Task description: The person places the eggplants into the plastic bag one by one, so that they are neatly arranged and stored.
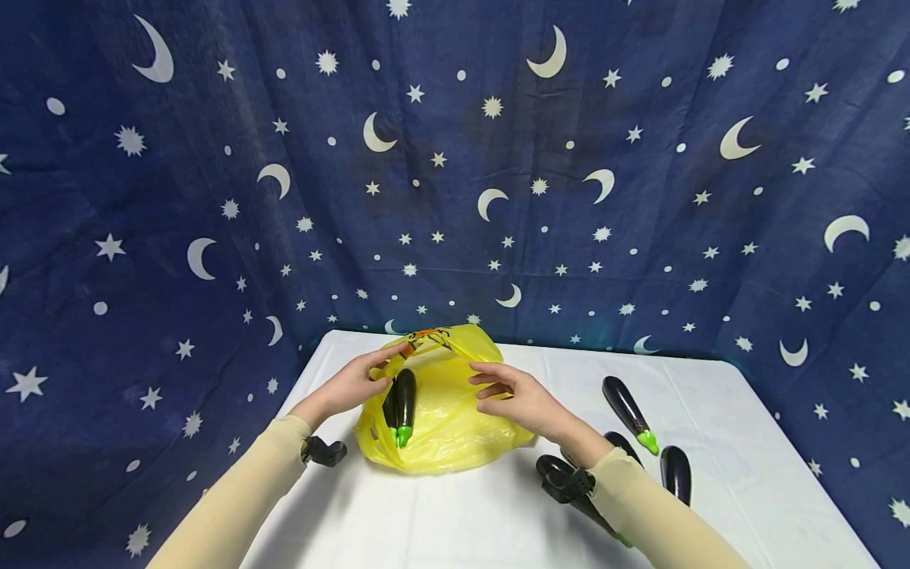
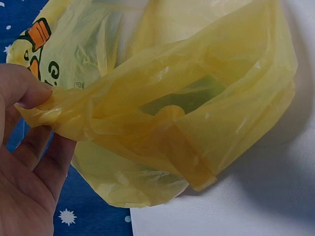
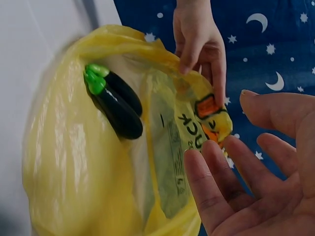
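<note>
A yellow plastic bag [image 1: 462,427] with printed lettering lies on the table with its mouth open. My left hand [image 1: 347,386] pinches the left side of the bag's rim between thumb and fingers, as the left wrist view shows. Inside the bag, two dark eggplants with green stems rest side by side, the upper one [image 3: 118,114] overlapping the other. At the rim's right side is my right hand [image 1: 524,401]; in the right wrist view its fingers [image 3: 209,189] are spread and relaxed, with nothing between them and the thumb.
Several more eggplants lie on the white-covered table [image 1: 739,442] to the right: one farther back [image 1: 626,403], one near the right edge [image 1: 675,474], others partly hidden beneath my right forearm. A blue curtain [image 1: 455,205] with moons and stars hangs behind the table and along its sides.
</note>
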A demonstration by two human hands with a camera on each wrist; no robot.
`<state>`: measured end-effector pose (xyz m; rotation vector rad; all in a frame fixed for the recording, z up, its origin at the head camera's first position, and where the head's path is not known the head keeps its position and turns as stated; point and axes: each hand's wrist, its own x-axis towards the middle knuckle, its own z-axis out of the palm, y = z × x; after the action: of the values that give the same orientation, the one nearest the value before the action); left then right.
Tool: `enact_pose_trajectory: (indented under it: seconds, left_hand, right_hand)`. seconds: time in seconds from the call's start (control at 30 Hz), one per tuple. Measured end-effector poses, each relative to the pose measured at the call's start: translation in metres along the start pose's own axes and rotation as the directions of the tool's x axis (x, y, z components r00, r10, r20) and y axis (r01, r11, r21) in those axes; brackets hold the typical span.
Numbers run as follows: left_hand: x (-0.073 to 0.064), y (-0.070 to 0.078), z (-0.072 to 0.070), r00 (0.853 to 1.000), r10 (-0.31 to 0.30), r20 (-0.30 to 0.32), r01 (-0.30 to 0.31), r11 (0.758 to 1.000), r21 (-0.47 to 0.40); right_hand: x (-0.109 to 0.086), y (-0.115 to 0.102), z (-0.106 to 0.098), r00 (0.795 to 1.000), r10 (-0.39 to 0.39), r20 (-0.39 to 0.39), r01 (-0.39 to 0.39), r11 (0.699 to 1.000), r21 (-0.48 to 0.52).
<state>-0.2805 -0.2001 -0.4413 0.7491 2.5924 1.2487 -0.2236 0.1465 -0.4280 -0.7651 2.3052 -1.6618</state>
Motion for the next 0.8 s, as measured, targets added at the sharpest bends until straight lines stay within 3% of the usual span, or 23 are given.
enact_pose_trajectory:
  seconds: [0.8]
  left_hand:
    - [0.0, 0.001, -0.001, 1.0, 0.004, -0.004, -0.004, 1.0, 0.012]
  right_hand:
    - [-0.03, 0.011, -0.058, 0.984, 0.109, -0.144, -0.112, 0.994, -0.017]
